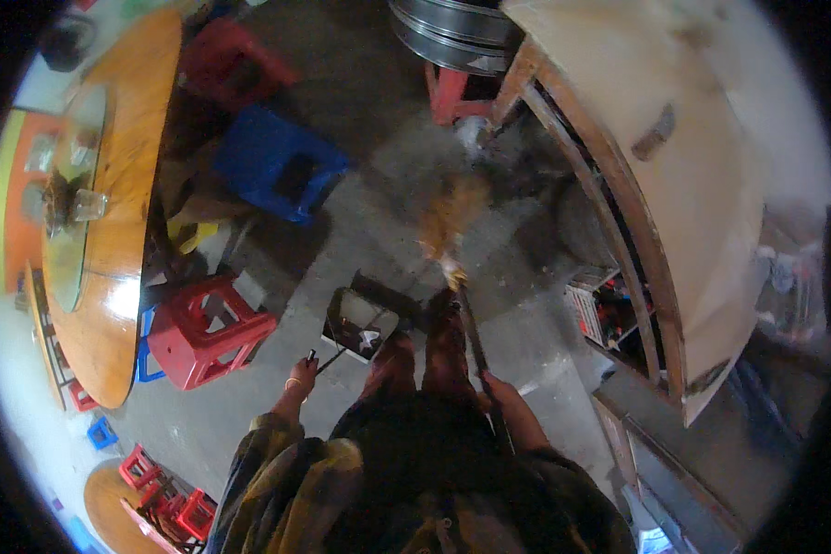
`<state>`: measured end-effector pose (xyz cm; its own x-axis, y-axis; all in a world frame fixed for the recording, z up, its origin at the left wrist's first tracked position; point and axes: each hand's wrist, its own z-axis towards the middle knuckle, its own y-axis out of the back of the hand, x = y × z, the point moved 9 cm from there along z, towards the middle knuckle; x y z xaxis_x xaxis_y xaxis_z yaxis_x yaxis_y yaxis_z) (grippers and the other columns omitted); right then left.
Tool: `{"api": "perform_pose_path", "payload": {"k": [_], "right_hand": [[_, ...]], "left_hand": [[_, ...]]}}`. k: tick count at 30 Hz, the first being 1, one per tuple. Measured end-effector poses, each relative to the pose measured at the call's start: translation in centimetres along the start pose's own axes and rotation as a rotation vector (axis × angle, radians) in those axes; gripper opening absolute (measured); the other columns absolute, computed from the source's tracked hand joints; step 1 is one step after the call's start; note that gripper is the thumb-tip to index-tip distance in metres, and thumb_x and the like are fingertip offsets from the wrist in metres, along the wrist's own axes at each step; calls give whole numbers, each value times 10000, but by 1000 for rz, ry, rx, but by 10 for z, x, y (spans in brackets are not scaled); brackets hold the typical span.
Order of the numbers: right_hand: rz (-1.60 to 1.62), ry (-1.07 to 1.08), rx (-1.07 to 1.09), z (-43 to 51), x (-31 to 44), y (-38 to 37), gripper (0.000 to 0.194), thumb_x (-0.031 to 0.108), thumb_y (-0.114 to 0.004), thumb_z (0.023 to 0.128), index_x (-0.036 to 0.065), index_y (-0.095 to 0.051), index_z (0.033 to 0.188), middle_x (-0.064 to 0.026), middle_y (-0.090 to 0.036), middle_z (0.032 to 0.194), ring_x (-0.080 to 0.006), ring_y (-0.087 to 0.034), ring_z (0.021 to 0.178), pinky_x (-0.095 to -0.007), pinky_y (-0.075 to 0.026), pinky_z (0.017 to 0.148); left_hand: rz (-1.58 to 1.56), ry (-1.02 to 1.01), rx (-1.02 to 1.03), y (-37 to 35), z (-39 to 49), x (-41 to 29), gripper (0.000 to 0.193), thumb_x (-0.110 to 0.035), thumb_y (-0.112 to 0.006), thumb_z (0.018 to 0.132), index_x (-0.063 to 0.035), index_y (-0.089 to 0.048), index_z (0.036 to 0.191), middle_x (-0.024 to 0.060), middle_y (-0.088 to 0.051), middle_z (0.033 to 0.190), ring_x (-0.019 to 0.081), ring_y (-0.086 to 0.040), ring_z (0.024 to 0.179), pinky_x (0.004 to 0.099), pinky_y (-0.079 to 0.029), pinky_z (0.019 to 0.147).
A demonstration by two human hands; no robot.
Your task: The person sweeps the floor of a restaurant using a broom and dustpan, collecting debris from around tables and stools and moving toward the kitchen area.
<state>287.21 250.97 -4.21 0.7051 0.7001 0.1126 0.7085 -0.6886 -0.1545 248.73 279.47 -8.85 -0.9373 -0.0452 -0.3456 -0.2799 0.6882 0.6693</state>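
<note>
My left hand (302, 382), with a bangle at the wrist, grips the thin handle of a dustpan (361, 309). The pan rests near my left foot, with dark bits and a pale scrap inside. In my right hand (511, 412) is the long stick of a broom (474, 336), held beside my right thigh and slanting forward. Its brown bristles (451, 211) are blurred against the grey concrete floor (388, 242) ahead of my feet, beyond the dustpan and to its right.
A blue plastic stool (263, 156) and a red one (204, 329) stand left, beside a wooden table (128, 277) bearing glassware. On the right are a wood-framed table (706, 228) and a crate (592, 305) under its edge. Round metal pans (457, 34) sit on a red stool (450, 97) ahead.
</note>
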Motion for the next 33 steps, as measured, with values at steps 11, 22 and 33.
{"api": "perform_pose_path", "payload": {"k": [11, 22, 33], "right_hand": [[-164, 105, -146, -89, -80, 47, 376, 364, -506, 755, 68, -366, 940, -54, -437, 486, -155, -435, 363, -277, -372, 342], [372, 272, 60, -13, -29, -51, 405, 466, -455, 766, 74, -533, 833, -31, -441, 501, -115, -398, 390, -236, -315, 357], [728, 101, -101, -168, -381, -56, 429, 460, -379, 805, 75, -466, 973, -22, -388, 508, -123, -352, 389, -270, -326, 400]], "left_hand": [[-4, -156, 65, 10, 28, -5, 341, -328, -462, 769, 8, -507, 808, 203, -549, 737, 370, -517, 727, 421, -396, 624], [209, -260, 133, 50, 10, -55, 332, -320, -476, 762, -7, -530, 855, 199, -559, 786, 337, -532, 780, 389, -408, 654], [523, -489, 253, 32, -12, -70, 404, -405, -456, 748, -16, -526, 831, 196, -555, 779, 347, -528, 769, 416, -400, 666]]}}
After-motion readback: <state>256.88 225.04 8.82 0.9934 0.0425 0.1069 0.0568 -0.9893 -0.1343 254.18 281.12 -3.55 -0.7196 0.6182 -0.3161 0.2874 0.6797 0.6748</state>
